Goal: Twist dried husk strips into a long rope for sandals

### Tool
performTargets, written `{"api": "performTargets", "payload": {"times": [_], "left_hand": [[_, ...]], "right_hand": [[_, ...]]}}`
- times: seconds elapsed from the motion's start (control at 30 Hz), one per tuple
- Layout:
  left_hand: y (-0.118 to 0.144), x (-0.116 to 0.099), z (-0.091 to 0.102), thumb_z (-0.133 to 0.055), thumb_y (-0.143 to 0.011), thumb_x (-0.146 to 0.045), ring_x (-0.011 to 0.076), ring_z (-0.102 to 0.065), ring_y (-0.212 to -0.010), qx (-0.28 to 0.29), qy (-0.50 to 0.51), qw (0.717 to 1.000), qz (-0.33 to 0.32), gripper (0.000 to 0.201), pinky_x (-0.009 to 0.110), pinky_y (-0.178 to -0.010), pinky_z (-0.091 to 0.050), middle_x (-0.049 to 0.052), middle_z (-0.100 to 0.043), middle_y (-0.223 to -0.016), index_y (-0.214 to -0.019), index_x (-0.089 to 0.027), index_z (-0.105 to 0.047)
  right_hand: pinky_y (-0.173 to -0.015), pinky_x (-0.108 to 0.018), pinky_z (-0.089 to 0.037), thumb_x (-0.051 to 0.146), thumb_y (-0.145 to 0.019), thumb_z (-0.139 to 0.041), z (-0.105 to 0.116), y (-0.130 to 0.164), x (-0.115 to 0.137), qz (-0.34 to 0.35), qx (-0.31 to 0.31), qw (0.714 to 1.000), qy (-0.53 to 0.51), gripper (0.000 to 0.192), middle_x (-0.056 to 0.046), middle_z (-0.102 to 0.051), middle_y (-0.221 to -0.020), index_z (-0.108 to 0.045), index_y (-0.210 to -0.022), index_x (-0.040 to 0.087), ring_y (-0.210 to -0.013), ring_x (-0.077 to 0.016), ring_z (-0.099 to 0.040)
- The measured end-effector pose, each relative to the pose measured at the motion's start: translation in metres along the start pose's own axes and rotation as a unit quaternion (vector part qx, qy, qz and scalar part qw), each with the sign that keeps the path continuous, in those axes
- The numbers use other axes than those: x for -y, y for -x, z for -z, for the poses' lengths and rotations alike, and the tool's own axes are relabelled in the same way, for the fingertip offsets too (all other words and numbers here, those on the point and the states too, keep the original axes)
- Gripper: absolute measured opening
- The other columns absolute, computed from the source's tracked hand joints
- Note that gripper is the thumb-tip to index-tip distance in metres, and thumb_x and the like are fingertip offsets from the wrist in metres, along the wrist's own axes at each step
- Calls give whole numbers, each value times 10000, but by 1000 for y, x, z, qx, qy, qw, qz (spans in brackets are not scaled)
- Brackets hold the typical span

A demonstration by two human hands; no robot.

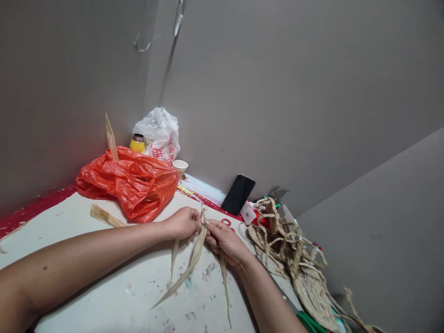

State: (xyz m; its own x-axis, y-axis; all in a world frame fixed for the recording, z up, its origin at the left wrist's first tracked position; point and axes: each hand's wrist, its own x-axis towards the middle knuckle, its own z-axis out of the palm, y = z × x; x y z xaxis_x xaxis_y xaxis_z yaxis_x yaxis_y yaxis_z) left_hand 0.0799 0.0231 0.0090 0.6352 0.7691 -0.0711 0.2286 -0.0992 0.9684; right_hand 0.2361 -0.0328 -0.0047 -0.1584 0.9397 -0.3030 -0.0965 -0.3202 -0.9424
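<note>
Far left: white table (104,277), paint-flecked, with a red strip along the wall edge. One loose dried leaf strip (104,216) lies flat on it, just beside the orange plastic bag (132,185). A stiff leaf blade (111,138) stands up out of the bag. Behind the bag: yellow bottle (138,143), white plastic bag (159,134), paper cup (180,165), all near the wall corner.

Centre: left hand (183,223) closed, fingers pinched on the upper end of the dried leaf strips (194,254). Right hand (225,240) meets it knuckle to knuckle, fingers likewise curled tight on the same bundle. The strips hang from between the two hands and trail toward the near edge of the table; three long ends are visible, tips resting on the surface. Whether the strips are twisted together at the grip cannot be told; fingers cover that point.

Right: black phone (238,194) propped against the wall. Beside it a heap of braided straw cord (287,245), and a flat woven piece (314,296) lying near the right forearm.
</note>
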Motion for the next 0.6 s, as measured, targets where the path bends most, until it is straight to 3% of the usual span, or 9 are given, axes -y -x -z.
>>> {"api": "performTargets", "payload": {"times": [0.37,0.6], "left_hand": [[-3,-3,7,-501,-667,-229,72,-312,-453,-13,-26,999,42,89,208,-455,-241,-71,-399,-492,-604,-168,-486],[-6,1,8,-519,-657,-219,74,-328,-450,-29,-70,997,35,91,204,-449,-243,-64,-405,-486,-587,-162,-502]], "right_hand": [[-325,-168,-116,496,-737,-657,-3,1,1,9,9,1000,10,374,100,-399,-410,-452,-678,188,-325,-22,-177],[-327,-179,-58,425,-655,-734,-7,-4,-1,17,-76,996,30,348,65,-471,-377,-527,-600,151,-298,-10,-202]]}}
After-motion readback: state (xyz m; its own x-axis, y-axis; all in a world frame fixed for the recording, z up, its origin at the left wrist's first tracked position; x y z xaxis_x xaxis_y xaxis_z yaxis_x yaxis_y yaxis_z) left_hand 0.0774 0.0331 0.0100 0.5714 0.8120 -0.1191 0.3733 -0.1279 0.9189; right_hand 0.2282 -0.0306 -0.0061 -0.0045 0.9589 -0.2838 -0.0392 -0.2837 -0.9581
